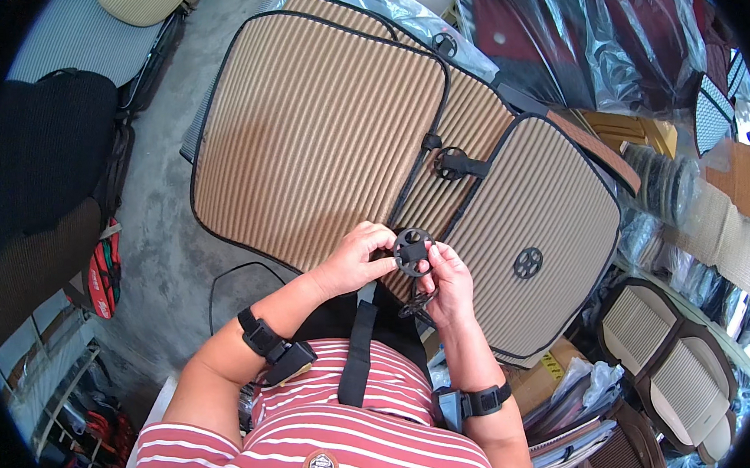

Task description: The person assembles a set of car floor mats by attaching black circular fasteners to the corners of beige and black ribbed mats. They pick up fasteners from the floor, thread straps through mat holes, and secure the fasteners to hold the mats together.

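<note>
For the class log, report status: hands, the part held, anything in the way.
Left hand and right hand both pinch the round black spoked plastic disc. Tan ribbed seat cushion lies beneath. Nothing blocks the hands.

Large seat cushion fills upper centre of frame, overlapping second cushion behind it to right. Third cushion at centre right, overlapping second; round disc on it. Strap buckle between cushions, above hands. Left hand and right hand at centre, both on round plastic disc between them. Plastic-wrapped cushions upper right. Stacked cushions lower right. Dark cushion at left edge.
</note>
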Tool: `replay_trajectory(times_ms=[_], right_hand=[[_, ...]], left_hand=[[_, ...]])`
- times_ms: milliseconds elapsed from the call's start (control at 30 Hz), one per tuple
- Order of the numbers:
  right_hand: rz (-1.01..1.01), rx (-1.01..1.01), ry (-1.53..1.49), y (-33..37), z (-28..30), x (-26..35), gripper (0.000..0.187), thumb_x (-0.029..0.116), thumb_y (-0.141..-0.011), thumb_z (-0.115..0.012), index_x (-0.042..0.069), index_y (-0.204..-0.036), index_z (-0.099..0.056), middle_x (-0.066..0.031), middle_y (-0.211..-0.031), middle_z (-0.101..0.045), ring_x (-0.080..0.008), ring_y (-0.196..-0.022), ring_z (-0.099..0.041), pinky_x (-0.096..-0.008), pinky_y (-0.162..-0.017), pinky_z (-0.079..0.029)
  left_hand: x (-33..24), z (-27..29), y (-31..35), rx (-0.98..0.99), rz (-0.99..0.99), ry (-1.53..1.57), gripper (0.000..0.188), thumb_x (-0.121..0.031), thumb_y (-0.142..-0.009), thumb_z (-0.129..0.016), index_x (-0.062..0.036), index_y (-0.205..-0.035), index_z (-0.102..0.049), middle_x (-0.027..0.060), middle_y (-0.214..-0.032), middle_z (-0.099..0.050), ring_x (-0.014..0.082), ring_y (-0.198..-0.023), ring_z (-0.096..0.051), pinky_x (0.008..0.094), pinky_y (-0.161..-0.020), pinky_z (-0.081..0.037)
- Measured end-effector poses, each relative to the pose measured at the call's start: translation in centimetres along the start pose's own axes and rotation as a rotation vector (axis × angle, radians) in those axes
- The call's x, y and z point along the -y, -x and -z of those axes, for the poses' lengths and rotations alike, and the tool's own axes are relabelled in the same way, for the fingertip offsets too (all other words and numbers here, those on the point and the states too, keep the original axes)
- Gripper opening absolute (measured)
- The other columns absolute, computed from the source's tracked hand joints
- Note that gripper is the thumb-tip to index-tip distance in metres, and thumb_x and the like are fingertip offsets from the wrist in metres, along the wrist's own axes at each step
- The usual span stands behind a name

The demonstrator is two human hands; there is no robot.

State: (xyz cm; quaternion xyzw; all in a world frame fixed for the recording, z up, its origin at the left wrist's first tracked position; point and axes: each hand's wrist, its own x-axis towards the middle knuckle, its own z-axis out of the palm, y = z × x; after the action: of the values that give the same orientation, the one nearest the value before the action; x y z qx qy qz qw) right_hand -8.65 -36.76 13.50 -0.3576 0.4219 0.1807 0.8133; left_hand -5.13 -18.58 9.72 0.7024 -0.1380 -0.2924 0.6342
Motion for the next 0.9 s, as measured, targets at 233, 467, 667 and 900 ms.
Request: replay_trajectory(times_ms=[233, 467, 667, 900], right_hand=[[0.062, 0.055, 0.151, 0.5, -0.4, -0.3, 0.032, -0.003, -0.076, -0.064, 0.009, -0.102, -0.049, 0.0038, -0.075, -0.051, -0.0032, -0.053, -0.042, -0.0157, -0.045, -0.034], [0.392, -0.021, 0.597, -0.2, -0.8, -1.2, 0.037, -0.007, -0.074, -0.063, 0.009, -0.102, -0.044, 0.0036, -0.090, -0.046, -0.0012, -0.071, -0.043, -0.0139, -0.060, -0.038], [0.461, -0.031, 0.844, 0.1, -1.8, -0.6, 0.038, -0.004, -0.075, -0.063, 0.006, -0.105, -0.043, 0.0025, -0.092, -0.047, -0.0045, -0.074, -0.045, -0.0184, -0.067, -0.041], [0.554, -0.014, 1.160, 0.5, -0.9, -1.6, 0.023, -0.001, -0.080, -0.057, 0.003, -0.102, -0.051, 0.0015, -0.088, -0.054, -0.0057, -0.073, -0.051, -0.0198, -0.064, -0.043]], left_hand=[[0.0, 0.0, 0.3, 0.081, 0.237, 0.315, 0.013, -0.013, -0.089, -0.053, -0.0011, -0.086, -0.055, -0.0020, -0.075, -0.051, 0.0065, -0.070, -0.046, 0.0228, -0.062, -0.039], [0.3, -0.9, -0.2, 0.005, 0.402, 0.408, 0.021, -0.020, -0.090, -0.053, -0.0044, -0.076, -0.057, -0.0049, -0.068, -0.048, 0.0053, -0.065, -0.044, 0.0225, -0.061, -0.038], [-0.1, -1.0, -0.3, -0.072, 0.498, 0.673, 0.023, -0.023, -0.089, -0.052, -0.0074, -0.074, -0.058, -0.0044, -0.067, -0.051, 0.0055, -0.061, -0.045, 0.0206, -0.059, -0.037], [-2.3, 0.3, -1.3, -0.021, 0.633, 0.743, 0.021, -0.021, -0.087, -0.052, -0.0086, -0.070, -0.057, -0.0025, -0.061, -0.049, 0.0059, -0.049, -0.039, 0.0197, -0.046, -0.030]])
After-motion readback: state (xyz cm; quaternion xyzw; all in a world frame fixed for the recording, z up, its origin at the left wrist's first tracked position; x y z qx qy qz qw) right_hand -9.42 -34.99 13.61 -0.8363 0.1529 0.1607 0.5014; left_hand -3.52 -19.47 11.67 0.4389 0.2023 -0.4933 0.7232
